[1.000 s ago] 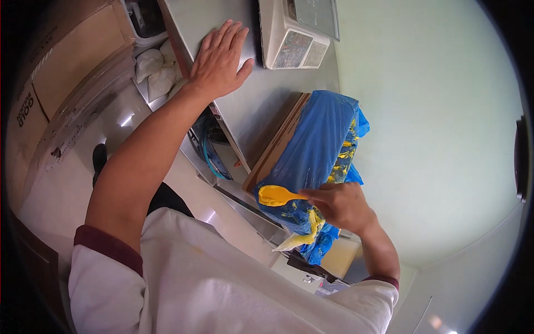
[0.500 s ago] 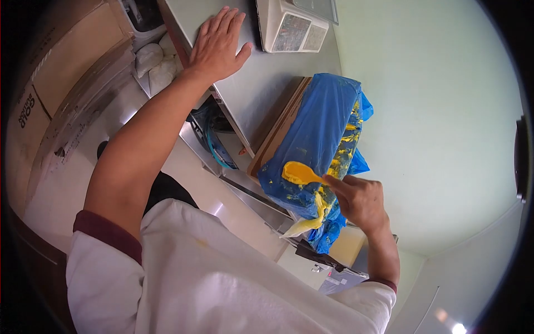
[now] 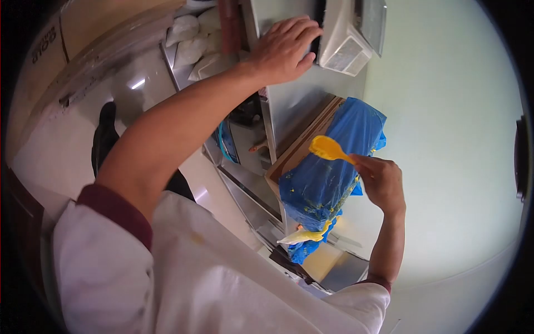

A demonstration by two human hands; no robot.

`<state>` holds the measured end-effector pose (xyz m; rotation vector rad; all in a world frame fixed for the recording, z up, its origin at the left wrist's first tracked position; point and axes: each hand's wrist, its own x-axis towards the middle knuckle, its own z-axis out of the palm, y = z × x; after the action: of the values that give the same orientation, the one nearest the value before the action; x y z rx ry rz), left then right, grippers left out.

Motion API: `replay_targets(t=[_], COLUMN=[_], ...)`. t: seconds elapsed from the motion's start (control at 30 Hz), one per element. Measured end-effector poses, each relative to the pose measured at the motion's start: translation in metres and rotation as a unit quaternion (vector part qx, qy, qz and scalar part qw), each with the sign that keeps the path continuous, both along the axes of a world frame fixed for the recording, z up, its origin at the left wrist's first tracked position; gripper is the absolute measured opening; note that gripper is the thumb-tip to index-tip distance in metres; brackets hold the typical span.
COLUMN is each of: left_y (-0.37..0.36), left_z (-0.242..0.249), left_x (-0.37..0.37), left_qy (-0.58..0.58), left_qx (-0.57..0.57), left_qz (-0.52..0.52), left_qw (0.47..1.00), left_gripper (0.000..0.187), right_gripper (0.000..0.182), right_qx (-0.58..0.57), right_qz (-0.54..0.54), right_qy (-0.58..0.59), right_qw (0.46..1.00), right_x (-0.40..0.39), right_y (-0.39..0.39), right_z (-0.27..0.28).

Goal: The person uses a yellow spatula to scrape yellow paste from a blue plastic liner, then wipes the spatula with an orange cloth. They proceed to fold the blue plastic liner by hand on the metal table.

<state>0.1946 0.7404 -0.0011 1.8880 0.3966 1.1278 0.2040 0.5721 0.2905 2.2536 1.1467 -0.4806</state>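
My right hand [image 3: 382, 181] is closed round the handle of a yellow spoon [image 3: 329, 148], whose bowl carries yellow paste. The spoon is above a cardboard box [image 3: 303, 146] covered by a blue plastic bag [image 3: 317, 181], with yellow smears along its side. At the bag's lower end hangs a pale, yellow-smeared cloth or wrapper [image 3: 303, 236]. My left hand [image 3: 286, 49] is over the metal table beside a white scale [image 3: 345, 47], fingers stretched out at the scale's near side. Whether its fingertips touch the scale is not clear.
The steel table [image 3: 295, 103] stands against a pale green wall [image 3: 439, 122]. White bags [image 3: 192, 50] lie at the upper left. Below the tabletop is a shelf [image 3: 250, 186] with dark items and a blue cable. Large cardboard boxes [image 3: 100, 28] stand at the far left.
My left hand has moved from the bare tabletop to the scale. My right hand has lifted the spoon off the blue bag. The view has shifted.
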Motion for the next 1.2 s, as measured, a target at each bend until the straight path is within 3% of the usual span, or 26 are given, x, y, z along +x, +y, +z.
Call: replay_targets(t=[0.03,0.1,0.13,0.17,0.23,0.33,0.43,0.53,0.63,0.83,1.2], left_y=[-0.005,-0.053,-0.081,-0.106,-0.144,-0.159,-0.161,-0.175,-0.186,-0.194,-0.203], left_z=[-0.003,-0.011,-0.017,-0.022,-0.022,-0.022,-0.014,-0.009,-0.004,0.003,0.003], left_x=[-0.013,-0.055,-0.077,-0.095,-0.122,-0.132,-0.13,-0.129,-0.127,-0.131,-0.134], left_qy=[-0.05,-0.076,-0.022,0.03,0.056,0.138,0.152,0.134,0.106,0.043,0.004], left_qx=[-0.032,-0.225,-0.341,-0.447,-0.651,-0.712,-0.743,-0.759,-0.808,-0.84,-0.847], left_qz=[-0.028,-0.097,-0.162,-0.223,-0.333,-0.482,-0.531,-0.552,-0.498,-0.435,-0.41], left_qw=[0.998,0.966,0.926,0.866,0.68,0.491,0.378,0.319,0.296,0.323,0.337], left_gripper=[0.038,0.025,0.023,0.023,0.029,0.03,0.029,0.025,0.018,0.007,0.005], right_gripper=[0.021,0.022,0.024,0.024,0.024,0.023,0.022,0.022,0.021,0.019,0.02], right_qx=[0.021,0.071,0.056,0.048,0.03,0.028,0.035,0.028,0.027,0.017,-0.116], right_qz=[-0.03,-0.091,-0.129,-0.141,-0.166,-0.153,-0.149,-0.129,-0.116,-0.048,0.063], right_qy=[0.004,0.006,0.003,-0.005,-0.02,-0.012,-0.006,0.0,0.001,0.0,-0.062], right_qw=[0.999,0.993,0.99,0.989,0.985,0.988,0.988,0.991,0.993,0.999,0.989], right_x=[0.003,0.008,0.01,0.012,0.013,0.011,0.007,0.006,0.001,-0.015,-0.05], right_y=[0.0,-0.005,-0.006,-0.007,-0.01,-0.009,-0.006,-0.01,-0.012,-0.013,-0.007], right_z=[0.0,0.002,0.004,0.004,0.003,0.002,0.003,0.002,0.002,-0.003,-0.024])
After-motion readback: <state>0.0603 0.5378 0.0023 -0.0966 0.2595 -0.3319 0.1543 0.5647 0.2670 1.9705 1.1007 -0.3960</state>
